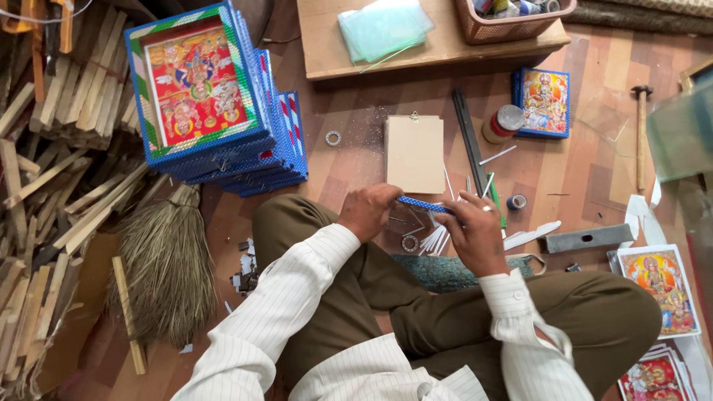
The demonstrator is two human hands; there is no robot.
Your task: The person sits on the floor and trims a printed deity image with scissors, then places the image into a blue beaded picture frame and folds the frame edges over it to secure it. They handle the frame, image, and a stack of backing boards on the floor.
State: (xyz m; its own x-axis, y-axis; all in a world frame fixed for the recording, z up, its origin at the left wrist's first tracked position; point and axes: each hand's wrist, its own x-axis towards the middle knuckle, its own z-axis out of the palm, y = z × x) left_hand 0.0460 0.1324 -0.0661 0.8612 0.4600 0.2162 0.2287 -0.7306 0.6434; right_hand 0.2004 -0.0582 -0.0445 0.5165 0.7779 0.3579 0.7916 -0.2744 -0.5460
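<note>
wooden floor [594, 96] strewn with framing bits. left hand [368, 211] and right hand [475, 234] each pinch an end of a blue frame strip [423, 204], holding it level just below the cardboard backing [414, 154]; stacked framed pictures [215, 104] sit left of it.

**Covered and cut off**

The blue strip [423, 204] vanishes into both grips, its ends unseen. The basket [512, 26] and the bottom print [653, 379] are cut by the frame edges. Scraps [245, 271] beside the knee are too small to identify.

Both hands meet over the lap — left hand [369, 212], right hand [475, 232] — fingers curled.
</note>
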